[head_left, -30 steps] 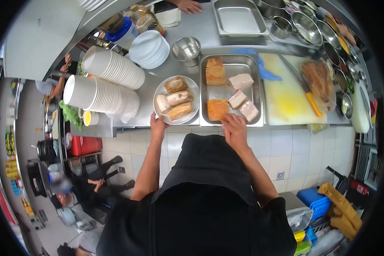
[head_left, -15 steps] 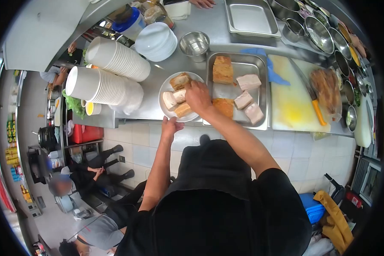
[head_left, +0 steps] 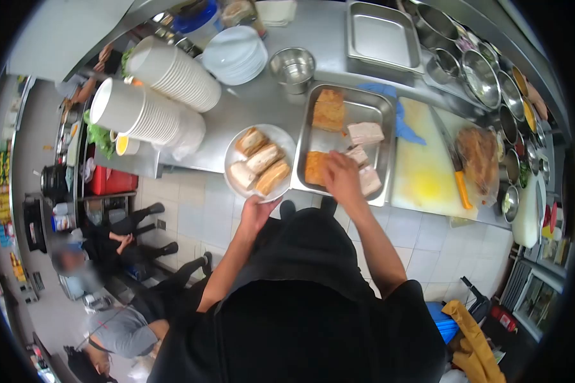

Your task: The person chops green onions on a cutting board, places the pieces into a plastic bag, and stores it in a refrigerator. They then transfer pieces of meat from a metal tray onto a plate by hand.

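My left hand [head_left: 260,212] grips the near rim of a white plate [head_left: 282,136], which sits at the counter's front edge. Several thick pieces of crisp-skinned roast pork belly [head_left: 266,157] lie close together on this plate. Over the steel tray [head_left: 377,106] to its right is my right hand [head_left: 343,176], fingers loosely bent and apart, at the right edge of a golden-skinned pork piece [head_left: 315,168]. Another golden-skinned piece [head_left: 329,110] lies at the tray's far left. Pale pork pieces [head_left: 365,133] line the right side, some partly hidden by my right hand.
Right of the tray, a yellow-handled knife [head_left: 461,185] lies on a cutting board [head_left: 421,169] beside a bagged browned piece of meat [head_left: 478,156]. White bowls [head_left: 140,115], stacked plates [head_left: 235,54] and a steel pot [head_left: 292,69] stand left and behind. People are at the left.
My right hand has left the pork on the plate and moved right, over the tray. My left hand now holds the plate's rim; the plate sits slightly nearer me.
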A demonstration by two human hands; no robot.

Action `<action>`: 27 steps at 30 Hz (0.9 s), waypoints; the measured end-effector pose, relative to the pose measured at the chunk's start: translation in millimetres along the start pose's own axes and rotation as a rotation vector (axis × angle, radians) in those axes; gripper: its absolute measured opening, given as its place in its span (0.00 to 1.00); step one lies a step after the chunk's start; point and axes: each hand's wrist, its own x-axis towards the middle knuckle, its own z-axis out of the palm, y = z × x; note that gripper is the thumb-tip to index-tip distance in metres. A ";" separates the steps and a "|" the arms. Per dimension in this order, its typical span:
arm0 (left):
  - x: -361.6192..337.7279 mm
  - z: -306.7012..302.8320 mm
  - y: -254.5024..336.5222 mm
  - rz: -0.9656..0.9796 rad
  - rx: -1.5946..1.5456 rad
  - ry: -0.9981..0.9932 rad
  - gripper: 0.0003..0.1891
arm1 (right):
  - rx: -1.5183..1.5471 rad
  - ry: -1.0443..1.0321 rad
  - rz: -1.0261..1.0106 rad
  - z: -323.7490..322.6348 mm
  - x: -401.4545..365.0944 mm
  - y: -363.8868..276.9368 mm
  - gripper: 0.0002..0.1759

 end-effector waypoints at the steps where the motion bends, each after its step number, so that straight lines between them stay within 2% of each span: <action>1: -7.1 7.0 -3.1 0.026 -0.033 -0.020 0.38 | 0.025 0.096 -0.037 8.4 -9.4 7.1 0.11; 4: -8.9 -17.5 -13.0 0.049 -0.069 0.018 0.40 | 0.073 0.110 0.011 -15.7 -18.2 2.6 0.12; 7: -21.9 -43.8 -7.3 0.072 -0.084 0.166 0.41 | 0.108 0.189 0.043 -48.0 -16.3 4.2 0.12; 12: -47.1 -53.2 -14.2 0.102 -0.101 0.201 0.38 | 0.014 0.237 0.132 -86.4 -2.6 61.5 0.13; 15: -63.3 -57.4 -16.6 0.150 -0.097 0.230 0.39 | -0.014 0.207 0.128 -94.3 8.3 67.9 0.12; 17: -70.4 -53.0 -13.9 0.181 -0.090 0.266 0.40 | 0.043 0.169 0.161 -86.7 15.3 55.9 0.13; 19: -75.6 -43.8 -12.0 0.207 -0.132 0.178 0.41 | 0.075 0.107 0.110 -67.0 17.3 38.3 0.14; 21: -81.1 -39.0 -3.6 0.226 -0.181 0.177 0.42 | 0.087 0.063 0.063 -44.2 24.2 14.3 0.15; 23: -85.4 -40.2 3.2 0.200 -0.225 0.134 0.42 | 0.256 -0.041 -0.035 -15.7 25.4 -25.6 0.15; 25: -91.3 -43.7 9.5 0.217 -0.243 0.102 0.42 | 0.298 -0.170 -0.118 1.1 34.6 -77.6 0.15; 27: -98.7 -47.5 17.4 0.236 -0.262 0.065 0.41 | 0.329 -0.195 -0.210 21.3 48.4 -117.0 0.17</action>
